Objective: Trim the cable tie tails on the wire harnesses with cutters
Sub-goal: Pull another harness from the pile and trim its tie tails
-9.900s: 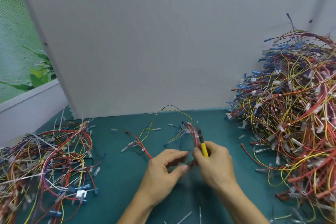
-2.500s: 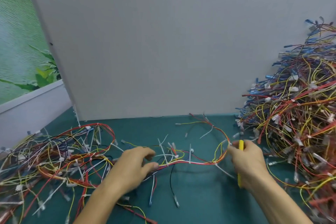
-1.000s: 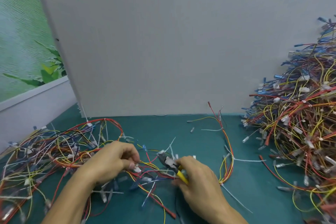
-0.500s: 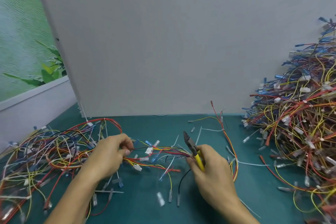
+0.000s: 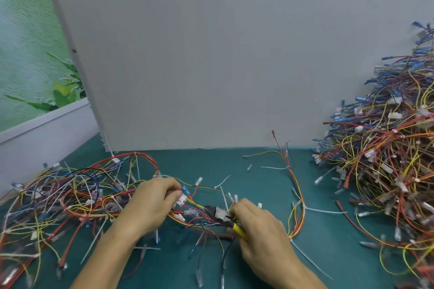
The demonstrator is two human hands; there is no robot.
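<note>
My left hand (image 5: 152, 206) pinches a wire harness (image 5: 197, 213) of red, yellow and blue wires near a white connector, low over the green mat. My right hand (image 5: 260, 234) grips the yellow-handled cutters (image 5: 220, 214), whose dark jaws point left into the harness close to my left fingers. White cable tie tails (image 5: 222, 183) stick up from the same harness between my hands. Another long tail (image 5: 324, 210) lies out to the right. I cannot tell whether the jaws are on a tail.
A low heap of harnesses (image 5: 58, 197) spreads at the left. A tall pile of harnesses (image 5: 385, 159) fills the right side. A grey board (image 5: 211, 54) stands upright behind the green mat (image 5: 258, 176). Loose cut tails lie near my forearms.
My right hand swung the cutters from pointing upward to pointing left into the harness. My left hand shifted right along the wires, closer to the cutter jaws.
</note>
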